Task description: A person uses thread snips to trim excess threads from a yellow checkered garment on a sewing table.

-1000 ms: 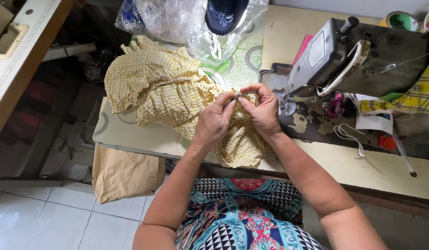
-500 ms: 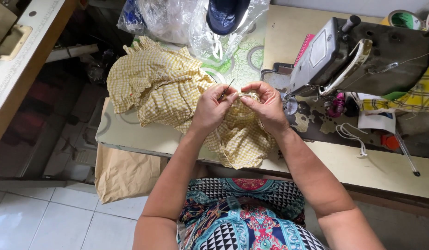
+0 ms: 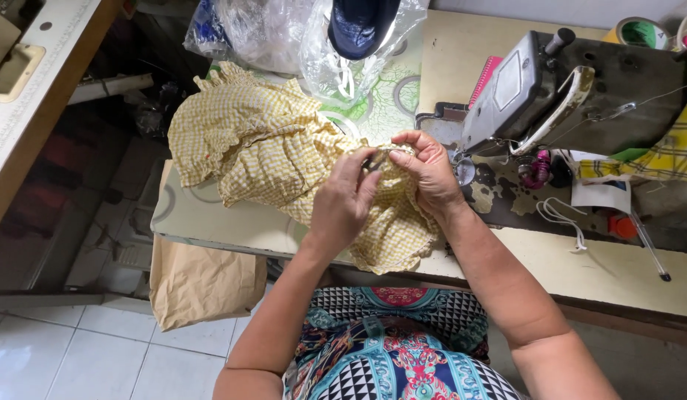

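Note:
A yellow-and-white checked garment [image 3: 262, 152] lies bunched on the sewing table [image 3: 625, 278], one end hanging over the front edge. My left hand [image 3: 343, 204] and my right hand [image 3: 429, 174] meet at a gathered edge of the cloth, just left of the sewing machine [image 3: 573, 92]. Both hands pinch the fabric between thumb and fingers. A small dark tool or thread end may sit between the fingertips; I cannot tell which.
Clear plastic bags [image 3: 284, 33], one holding a dark blue item [image 3: 362, 26], lie at the table's back. A brown paper bag [image 3: 203, 285] hangs below the table's left end. Thread spools [image 3: 640, 31] stand at the far right, a checked cloth [image 3: 669, 148] beside the machine.
My hands have stayed together on the gathered edge, with the fingers shifting slightly along it. The view has drifted a little.

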